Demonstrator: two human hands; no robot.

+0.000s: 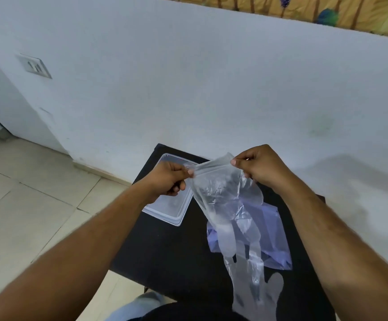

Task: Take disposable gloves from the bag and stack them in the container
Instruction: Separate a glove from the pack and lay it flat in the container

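White wall backs a black table [172, 251]. Left hand [168, 179] and right hand [259, 169] pinch a clear glove [223, 198] by its cuff, above the bag [274, 237]; container [172, 207] sits left.

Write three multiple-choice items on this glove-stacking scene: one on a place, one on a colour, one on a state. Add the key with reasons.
1. Where does the clear container sit?
A. on the floor
B. on the black table, under the left hand
C. on the bag

2. What colour is the bag lying on the table?
A. pale purple
B. red
C. green

3. How is the glove held?
A. lying flat in the container
B. pinched at its cuff by the left hand and the right hand, fingers hanging down
C. crumpled in one fist

Key: B, its rim shows beneath the left hand; A, the tint is lilac; B, both thumbs pinch the top edge.
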